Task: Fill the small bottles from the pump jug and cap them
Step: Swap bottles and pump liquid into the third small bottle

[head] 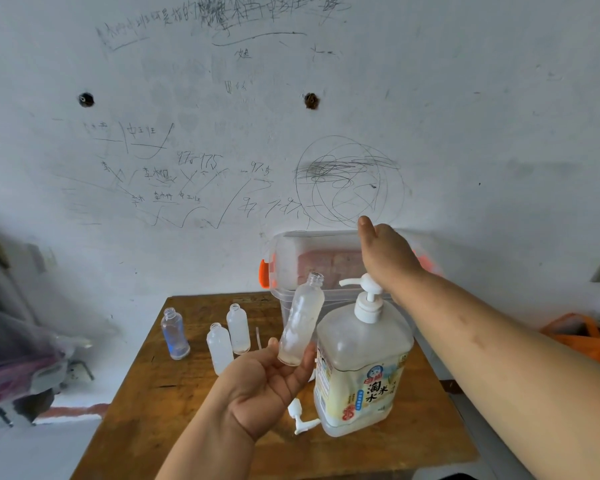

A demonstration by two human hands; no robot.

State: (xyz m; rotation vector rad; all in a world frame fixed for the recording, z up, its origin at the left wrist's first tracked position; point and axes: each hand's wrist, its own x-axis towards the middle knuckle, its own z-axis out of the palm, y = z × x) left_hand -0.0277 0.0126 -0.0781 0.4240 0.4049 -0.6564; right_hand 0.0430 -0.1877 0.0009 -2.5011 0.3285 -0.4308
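Observation:
My left hand [267,375] holds a frosted small bottle [302,323] by its base, tilted with its open neck up near the spout of the white pump [366,296]. The pump jug [361,372], nearly empty, stands on the wooden table [153,410]. My right hand [385,251] lies over the back of the pump head, its heel on it and the thumb raised. Three more uncapped small bottles stand to the left: a clear one [175,332] and two frosted ones [219,348] [238,329]. A small white pump cap [300,417] lies beside the jug's base.
A clear plastic storage box [291,261] with orange latches sits at the table's back edge against a scribbled wall. A thin tube [258,337] lies behind the bottles. Orange fabric [582,337] is at the right, blurred cloth at the left.

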